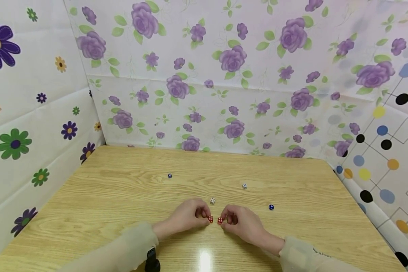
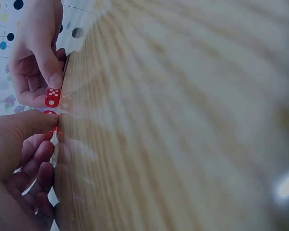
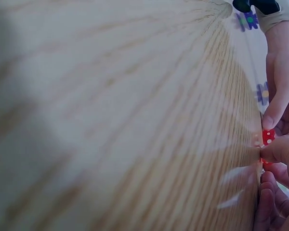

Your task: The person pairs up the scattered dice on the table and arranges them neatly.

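Observation:
Two red dice with white pips sit a short gap apart, near the middle of the wooden table (image 1: 129, 204). My left hand (image 1: 192, 215) pinches the left red die (image 1: 210, 218) between thumb and fingertips. The right red die (image 1: 220, 220) is pinched the same way by my right hand (image 1: 243, 223). In the left wrist view, the left thumb partly covers its red die (image 2: 50, 113), while the other red die (image 2: 53, 97) shows its pips. Just beyond the hands lies a white die (image 1: 212, 201).
Farther back are a second white die (image 1: 244, 186) and, to the left, a dark blue die (image 1: 170, 175). Another blue die (image 1: 271, 207) lies right of my right hand. Flowered cloth (image 1: 204, 102) hangs behind the table, with patterned cloths at both sides.

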Demonstrator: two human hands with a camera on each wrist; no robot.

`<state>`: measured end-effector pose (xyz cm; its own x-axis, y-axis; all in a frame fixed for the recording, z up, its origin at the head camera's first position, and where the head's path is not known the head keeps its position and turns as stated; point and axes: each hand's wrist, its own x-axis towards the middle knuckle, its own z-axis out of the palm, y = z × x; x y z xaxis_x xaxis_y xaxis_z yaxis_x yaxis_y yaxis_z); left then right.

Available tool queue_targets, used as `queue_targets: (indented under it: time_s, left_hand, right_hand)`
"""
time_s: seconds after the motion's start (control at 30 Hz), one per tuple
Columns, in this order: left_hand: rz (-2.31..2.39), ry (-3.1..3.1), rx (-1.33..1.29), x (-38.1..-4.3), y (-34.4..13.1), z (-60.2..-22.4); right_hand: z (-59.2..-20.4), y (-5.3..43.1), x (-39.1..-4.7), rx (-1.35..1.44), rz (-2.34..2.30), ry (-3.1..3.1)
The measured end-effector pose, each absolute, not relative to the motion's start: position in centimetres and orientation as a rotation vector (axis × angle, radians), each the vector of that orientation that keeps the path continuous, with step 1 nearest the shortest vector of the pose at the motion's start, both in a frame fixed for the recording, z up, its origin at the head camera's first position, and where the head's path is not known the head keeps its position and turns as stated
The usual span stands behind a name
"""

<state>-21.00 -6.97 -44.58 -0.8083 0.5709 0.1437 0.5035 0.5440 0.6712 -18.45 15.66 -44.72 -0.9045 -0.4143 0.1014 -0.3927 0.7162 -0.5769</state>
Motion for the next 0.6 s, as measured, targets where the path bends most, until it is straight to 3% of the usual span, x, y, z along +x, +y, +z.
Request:
queue_targets:
  time_s: [0.6]
  left_hand:
    - [1.051, 2.718, 0.921, -20.7, -5.8, -44.6]
  right_hand:
    - [-44.7, 15.6, -18.5, -0.666, -0.966, 2.875]
